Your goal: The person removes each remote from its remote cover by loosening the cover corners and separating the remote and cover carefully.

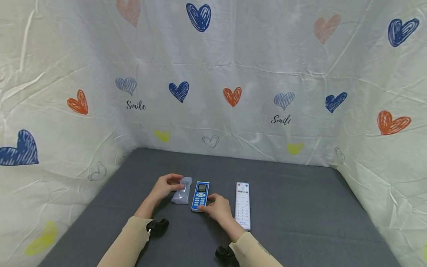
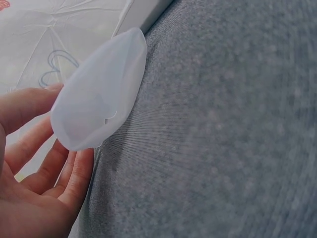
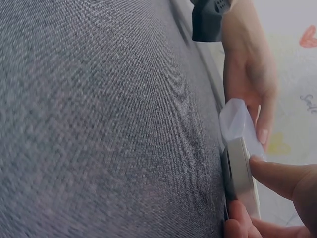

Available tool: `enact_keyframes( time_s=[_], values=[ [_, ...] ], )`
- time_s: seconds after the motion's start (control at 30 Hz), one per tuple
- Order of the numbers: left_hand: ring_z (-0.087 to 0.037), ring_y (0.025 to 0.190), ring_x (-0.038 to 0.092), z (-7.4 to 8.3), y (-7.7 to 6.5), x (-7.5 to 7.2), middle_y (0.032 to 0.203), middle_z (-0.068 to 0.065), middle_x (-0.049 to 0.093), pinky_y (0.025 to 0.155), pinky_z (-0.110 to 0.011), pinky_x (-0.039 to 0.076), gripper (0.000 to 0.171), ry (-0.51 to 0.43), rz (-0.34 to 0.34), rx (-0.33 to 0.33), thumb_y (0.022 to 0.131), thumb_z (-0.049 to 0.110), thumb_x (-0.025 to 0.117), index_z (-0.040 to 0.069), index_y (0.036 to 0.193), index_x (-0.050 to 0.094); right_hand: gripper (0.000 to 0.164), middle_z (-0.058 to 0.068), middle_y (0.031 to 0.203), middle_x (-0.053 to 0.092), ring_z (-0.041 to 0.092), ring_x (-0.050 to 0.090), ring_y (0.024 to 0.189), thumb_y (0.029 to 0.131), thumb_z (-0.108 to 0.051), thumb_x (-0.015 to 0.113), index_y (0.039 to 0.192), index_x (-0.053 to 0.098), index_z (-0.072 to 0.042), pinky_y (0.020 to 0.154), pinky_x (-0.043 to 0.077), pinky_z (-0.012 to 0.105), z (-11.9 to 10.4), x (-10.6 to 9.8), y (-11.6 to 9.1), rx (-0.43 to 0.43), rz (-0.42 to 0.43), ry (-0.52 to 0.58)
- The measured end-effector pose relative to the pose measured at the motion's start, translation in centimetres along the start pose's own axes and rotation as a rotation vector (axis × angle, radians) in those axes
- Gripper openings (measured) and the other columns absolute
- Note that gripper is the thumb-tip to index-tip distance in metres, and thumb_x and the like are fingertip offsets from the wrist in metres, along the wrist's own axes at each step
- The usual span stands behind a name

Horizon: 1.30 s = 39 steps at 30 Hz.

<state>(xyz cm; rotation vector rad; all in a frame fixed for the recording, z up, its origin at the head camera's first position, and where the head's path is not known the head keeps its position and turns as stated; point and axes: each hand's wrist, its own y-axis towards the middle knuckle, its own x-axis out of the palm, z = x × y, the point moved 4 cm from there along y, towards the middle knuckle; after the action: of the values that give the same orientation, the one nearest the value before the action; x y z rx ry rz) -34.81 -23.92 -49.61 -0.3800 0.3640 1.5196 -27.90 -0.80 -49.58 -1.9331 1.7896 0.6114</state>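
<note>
My left hand [image 1: 165,186] pinches a translucent, soft-looking remote cover [image 1: 182,195] at its far, upper part. In the left wrist view the cover [image 2: 99,94] has a rounded opening at its near end, with thumb and fingers at its left side. Just right of it lies a blue remote control [image 1: 201,191] with a small dark screen and pale buttons. My right hand [image 1: 218,208] grips this remote by its lower right part, thumb on its front face. In the right wrist view the remote's white edge [image 3: 241,166] shows close to the cover.
A long white remote control [image 1: 242,206] lies on the dark grey tabletop [image 1: 293,207], right of the right hand. White cloth [image 1: 253,48] printed with hearts surrounds the table at the back and both sides. Black wrist cameras [image 1: 159,225] are strapped at both sleeves.
</note>
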Motion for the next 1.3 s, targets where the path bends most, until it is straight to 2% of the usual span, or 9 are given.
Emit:
enact_keyframes(
  time_s=[0.2, 0.37, 0.47, 0.57, 0.7, 0.87, 1.0, 1.13, 1.3],
  values=[
    [-0.023, 0.101, 0.059, 0.1, 0.1, 0.1, 0.12, -0.012, 0.062, 0.082, -0.035, 0.051, 0.043, -0.006, -0.001, 0.008, 0.081, 0.022, 0.075, 0.01, 0.12, 0.063, 0.053, -0.001, 0.068, 0.066, 0.006, 0.057, 0.055, 0.072, -0.035, 0.082, 0.111, 0.064, -0.004, 0.049, 0.043, 0.023, 0.1, 0.0, 0.0, -0.006, 0.005, -0.01],
    [-0.025, 0.104, 0.058, 0.4, 0.1, 0.1, 0.122, -0.013, 0.062, 0.085, -0.037, 0.05, 0.043, 0.004, 0.008, 0.032, 0.082, 0.024, 0.074, 0.009, 0.121, 0.062, 0.05, 0.002, 0.071, 0.069, 0.008, 0.06, 0.056, 0.074, -0.032, 0.08, 0.11, 0.064, 0.0, 0.049, 0.045, 0.023, 0.0, -0.4, -0.1, -0.032, -0.025, 0.031],
    [-0.03, 0.109, 0.057, 1.1, -0.1, 0.1, 0.124, -0.015, 0.06, 0.089, -0.042, 0.049, 0.047, 0.026, 0.059, 0.067, 0.082, 0.027, 0.074, 0.007, 0.123, 0.06, 0.048, 0.004, 0.074, 0.07, 0.01, 0.063, 0.057, 0.077, -0.03, 0.078, 0.11, 0.064, 0.001, 0.05, 0.048, 0.024, -0.2, -1.1, -0.3, -0.044, -0.05, 0.079],
    [-0.033, 0.115, 0.054, 2.4, -0.5, 0.4, 0.126, -0.015, 0.059, 0.094, -0.047, 0.046, 0.05, 0.061, 0.137, 0.101, 0.083, 0.031, 0.073, 0.008, 0.125, 0.059, 0.047, 0.005, 0.079, 0.071, 0.012, 0.064, 0.061, 0.08, -0.031, 0.076, 0.112, 0.063, 0.0, 0.054, 0.05, 0.026, 0.0, -2.2, -0.4, -0.041, -0.053, 0.124],
    [-0.031, 0.117, 0.051, 4.8, -0.9, 1.3, 0.127, -0.013, 0.058, 0.097, -0.048, 0.043, 0.052, 0.066, 0.201, 0.138, 0.082, 0.038, 0.072, 0.012, 0.125, 0.059, 0.047, 0.008, 0.09, 0.071, 0.014, 0.066, 0.068, 0.082, -0.035, 0.073, 0.116, 0.062, -0.003, 0.06, 0.053, 0.029, 0.4, -4.7, -0.4, -0.043, -0.008, 0.141],
    [-0.029, 0.115, 0.052, 7.7, -1.2, 3.4, 0.126, -0.009, 0.058, 0.094, -0.047, 0.045, 0.053, 0.032, 0.158, 0.186, 0.082, 0.04, 0.072, 0.015, 0.126, 0.058, 0.046, 0.01, 0.1, 0.07, 0.019, 0.068, 0.081, 0.082, -0.039, 0.072, 0.117, 0.064, -0.008, 0.066, 0.054, 0.032, 1.2, -8.4, -0.3, -0.033, 0.097, 0.123],
    [-0.028, 0.11, 0.055, 9.6, -1.5, 5.6, 0.122, -0.008, 0.061, 0.09, -0.045, 0.048, 0.048, 0.028, 0.096, 0.212, 0.082, 0.035, 0.073, 0.016, 0.124, 0.06, 0.043, 0.01, 0.097, 0.071, 0.02, 0.069, 0.081, 0.082, -0.034, 0.073, 0.115, 0.065, -0.008, 0.065, 0.054, 0.031, 2.4, -11.1, -0.4, -0.018, 0.182, 0.123],
    [-0.023, 0.1, 0.06, 10.9, -1.6, 8.0, 0.113, -0.007, 0.065, 0.083, -0.039, 0.052, 0.044, 0.027, 0.054, 0.227, 0.08, 0.032, 0.075, 0.015, 0.119, 0.063, 0.039, 0.01, 0.094, 0.072, 0.02, 0.069, 0.081, 0.082, -0.028, 0.074, 0.113, 0.066, -0.006, 0.064, 0.054, 0.03, 3.8, -13.0, -0.4, 0.007, 0.256, 0.108],
    [-0.02, 0.091, 0.062, 11.5, -1.9, 10.9, 0.105, -0.007, 0.067, 0.073, -0.033, 0.052, 0.039, 0.027, 0.004, 0.23, 0.078, 0.03, 0.078, 0.013, 0.112, 0.067, 0.04, 0.012, 0.097, 0.071, 0.021, 0.068, 0.081, 0.082, -0.028, 0.074, 0.113, 0.065, -0.006, 0.067, 0.055, 0.033, 5.7, -14.0, -0.5, 0.05, 0.276, 0.095]
  ],
)
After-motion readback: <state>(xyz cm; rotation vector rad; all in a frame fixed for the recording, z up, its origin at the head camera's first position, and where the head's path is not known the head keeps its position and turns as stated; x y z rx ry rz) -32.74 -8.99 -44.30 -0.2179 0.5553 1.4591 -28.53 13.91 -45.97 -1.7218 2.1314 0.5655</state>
